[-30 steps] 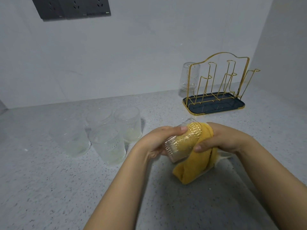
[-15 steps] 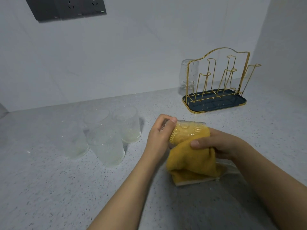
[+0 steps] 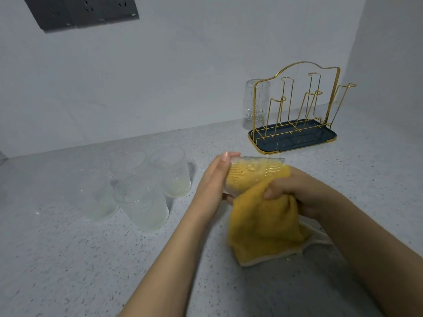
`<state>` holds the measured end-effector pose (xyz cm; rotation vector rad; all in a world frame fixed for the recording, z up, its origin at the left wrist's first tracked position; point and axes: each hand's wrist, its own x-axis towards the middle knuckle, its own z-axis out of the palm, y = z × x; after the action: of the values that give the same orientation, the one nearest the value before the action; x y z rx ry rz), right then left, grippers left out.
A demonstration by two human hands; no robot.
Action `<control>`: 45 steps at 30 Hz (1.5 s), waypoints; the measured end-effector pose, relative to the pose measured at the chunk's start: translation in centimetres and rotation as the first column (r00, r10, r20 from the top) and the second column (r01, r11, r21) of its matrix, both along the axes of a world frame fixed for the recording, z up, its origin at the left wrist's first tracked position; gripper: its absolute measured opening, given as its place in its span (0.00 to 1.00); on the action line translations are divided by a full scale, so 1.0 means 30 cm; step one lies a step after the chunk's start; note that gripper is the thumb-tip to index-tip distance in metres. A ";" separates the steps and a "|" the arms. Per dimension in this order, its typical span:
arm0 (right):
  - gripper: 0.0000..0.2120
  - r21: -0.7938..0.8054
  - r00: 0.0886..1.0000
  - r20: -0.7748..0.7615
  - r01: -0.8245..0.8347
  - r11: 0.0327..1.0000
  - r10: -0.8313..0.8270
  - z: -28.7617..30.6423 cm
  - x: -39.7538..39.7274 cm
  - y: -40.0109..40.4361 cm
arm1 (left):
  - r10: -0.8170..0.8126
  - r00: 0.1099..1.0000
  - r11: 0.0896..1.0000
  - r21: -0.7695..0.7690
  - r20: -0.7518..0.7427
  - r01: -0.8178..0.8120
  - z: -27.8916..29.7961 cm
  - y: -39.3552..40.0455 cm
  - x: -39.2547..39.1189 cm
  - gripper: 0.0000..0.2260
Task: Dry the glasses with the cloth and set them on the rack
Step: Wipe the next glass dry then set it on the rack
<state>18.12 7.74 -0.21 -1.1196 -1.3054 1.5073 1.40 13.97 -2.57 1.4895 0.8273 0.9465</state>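
four glasses [image 3: 135,186] left on counter [image 3: 57,259], rack [image 3: 295,110] back right, one glass [image 3: 255,99] behind it

Socket plate [image 3: 80,13] cut off at top; right hand [image 3: 295,195] fingers hidden by cloth [image 3: 263,223]; four glasses [image 3: 137,191] blurred.

A grey speckled countertop [image 3: 68,259] is carrying everything here, running back to meet a pale wall. Four clear ribbed glasses [image 3: 146,202] are standing upright in a tight cluster on its left part, touching or nearly touching one another. Toward the back right, a gold wire rack [image 3: 297,99] is sitting on its dark blue tray [image 3: 295,140], which is resting flat on the counter near the corner. One more clear glass [image 3: 255,101] is sitting upside down at the rack's left end; whether it is hanging on a prong or standing on the counter behind is not clear
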 end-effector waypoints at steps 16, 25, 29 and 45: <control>0.18 0.146 0.916 0.398 -0.115 0.983 0.048 -0.025 -0.042 -0.009 | -0.015 0.985 0.980 -0.197 -0.173 -0.019 -0.001 0.011 0.009 0.29; 0.29 0.013 0.998 -0.036 -0.045 0.999 0.046 -0.016 -0.011 0.001 | 0.056 0.996 0.981 0.184 0.067 -0.068 -0.038 -0.013 0.040 0.08; 0.18 0.144 0.980 0.201 -0.019 0.989 -0.011 -0.021 -0.029 -0.008 | 0.045 0.997 0.998 0.046 -0.063 -0.042 -0.002 0.013 0.036 0.14; 0.23 -0.002 0.997 -0.033 -0.069 0.998 0.069 0.008 -0.014 -0.016 | 0.091 0.981 0.963 0.236 0.170 -0.130 -0.027 -0.016 0.047 0.12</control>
<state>17.69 7.26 0.04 -1.0575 -1.3318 1.5719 2.81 13.50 -3.38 1.5663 0.7024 1.2724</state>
